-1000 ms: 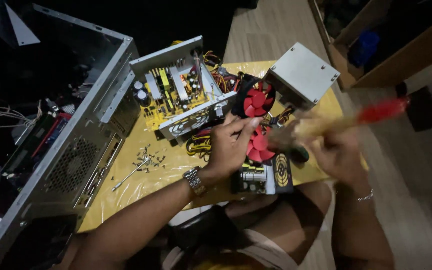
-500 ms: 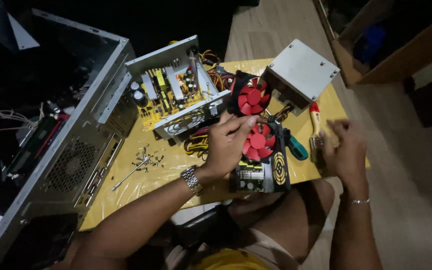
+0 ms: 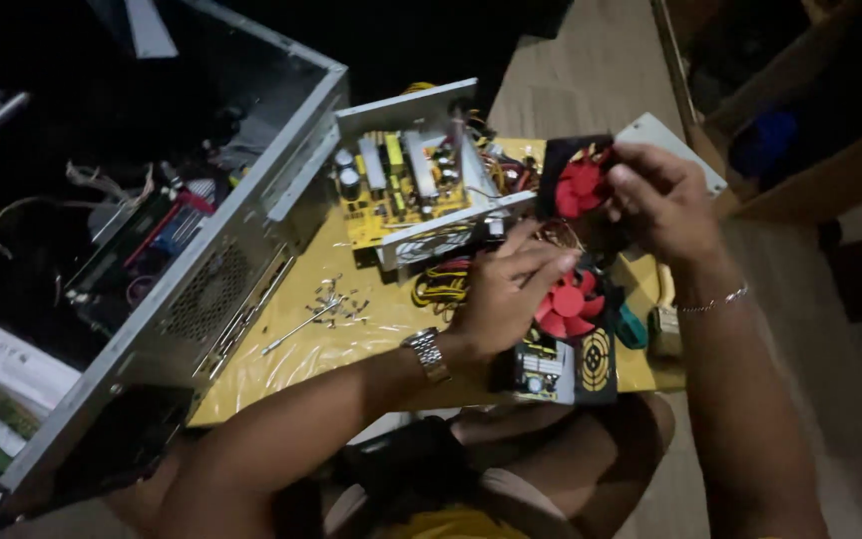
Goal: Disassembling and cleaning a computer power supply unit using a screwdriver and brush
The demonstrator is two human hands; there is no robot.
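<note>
A low table (image 3: 281,369) carries the parts. An open computer case (image 3: 202,269) stands along its left edge. The opened power supply (image 3: 411,185) sits at the far edge, loose screws (image 3: 336,299) lie near the middle, one fan (image 3: 566,304) lies toward the near right corner, and another fan (image 3: 579,185) is behind it.

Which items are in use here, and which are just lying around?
In use: upper red fan, held by right hand; lower red fan under left hand.
Lying about: open power supply, computer case, loose screws, grey cover.
</note>
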